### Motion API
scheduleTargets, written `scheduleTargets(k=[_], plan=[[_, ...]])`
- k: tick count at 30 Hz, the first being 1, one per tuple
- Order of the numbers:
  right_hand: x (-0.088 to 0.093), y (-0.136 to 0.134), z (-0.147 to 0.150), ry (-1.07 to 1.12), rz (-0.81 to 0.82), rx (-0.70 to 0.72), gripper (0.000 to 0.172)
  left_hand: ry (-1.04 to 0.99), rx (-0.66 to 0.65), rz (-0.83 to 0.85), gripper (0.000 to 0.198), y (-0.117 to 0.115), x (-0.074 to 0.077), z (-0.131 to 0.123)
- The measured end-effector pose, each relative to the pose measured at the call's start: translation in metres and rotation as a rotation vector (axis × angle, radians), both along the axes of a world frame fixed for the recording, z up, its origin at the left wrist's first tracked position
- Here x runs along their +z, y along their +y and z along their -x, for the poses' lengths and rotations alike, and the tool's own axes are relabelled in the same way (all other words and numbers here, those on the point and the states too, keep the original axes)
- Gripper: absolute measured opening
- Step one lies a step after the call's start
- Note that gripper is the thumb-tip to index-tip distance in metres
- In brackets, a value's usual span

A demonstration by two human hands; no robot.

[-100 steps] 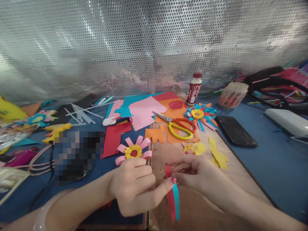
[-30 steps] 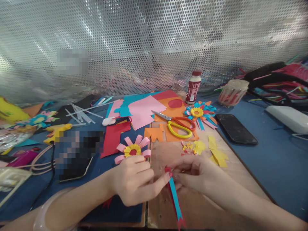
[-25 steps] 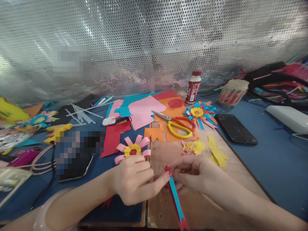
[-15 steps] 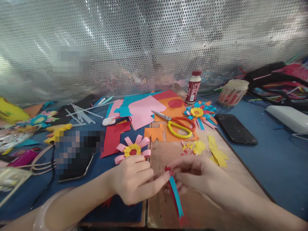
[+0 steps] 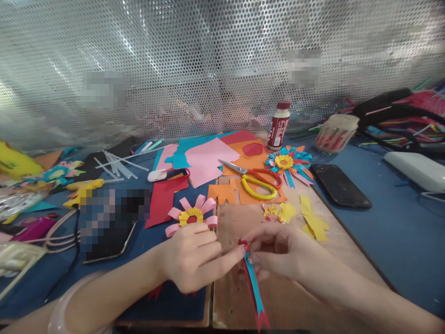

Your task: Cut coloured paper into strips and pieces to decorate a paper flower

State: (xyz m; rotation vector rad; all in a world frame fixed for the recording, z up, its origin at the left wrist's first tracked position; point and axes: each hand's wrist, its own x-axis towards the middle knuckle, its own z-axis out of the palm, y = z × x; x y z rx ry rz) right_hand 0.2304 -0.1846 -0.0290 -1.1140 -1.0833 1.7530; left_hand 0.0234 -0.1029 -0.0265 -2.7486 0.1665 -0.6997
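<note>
A narrow blue paper strip (image 5: 255,290) lies over a red paper strip (image 5: 263,321), both hanging downward with notched tail ends. Their top end is pinched by my right hand (image 5: 290,253), thumb and fingertips closed on it. My left hand (image 5: 193,260) has its other fingers curled, while its index finger stretches across and presses on the same top end; its thumb is hidden. Just behind my left hand sits a pink paper flower (image 5: 192,216) with a yellow and red centre. Yellow paper scraps (image 5: 285,212) lie beyond my right hand.
Scissors (image 5: 259,181) with red and yellow handles rest on orange paper (image 5: 222,191). Farther back stand a coffee bottle (image 5: 279,127) and a jar (image 5: 336,133), near a blue paper flower (image 5: 285,161). Phones (image 5: 340,185) flank the work area; glue sticks (image 5: 120,164) lie left.
My right thumb has shifted onto the blue strip. The strips' lower ends have swung slightly, and the red tail shows more clearly below the blue. My left hand has barely moved.
</note>
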Motion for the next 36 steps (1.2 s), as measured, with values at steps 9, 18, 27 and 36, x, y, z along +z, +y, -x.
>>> scheduleTargets(k=[9, 18, 27, 36], plan=[[0.001, 0.001, 0.001, -0.027, -0.04, -0.034, 0.012, -0.273, 0.348, 0.557, 0.016, -0.004, -0.01, -0.014], [-0.01, 0.007, 0.0, -0.157, -0.187, -0.092, 0.019, 0.097, 0.675, 1.537, 0.025, -0.012, 0.01, -0.033], [-0.009, 0.006, 0.0, -0.232, -0.22, -0.062, 0.019, 0.105, 0.679, 1.718, 0.027, -0.009, 0.001, -0.03], [-0.015, 0.006, 0.006, -0.241, -0.144, 0.025, 0.024, 0.187, 0.743, 1.705, 0.027, -0.007, 0.006, -0.033]])
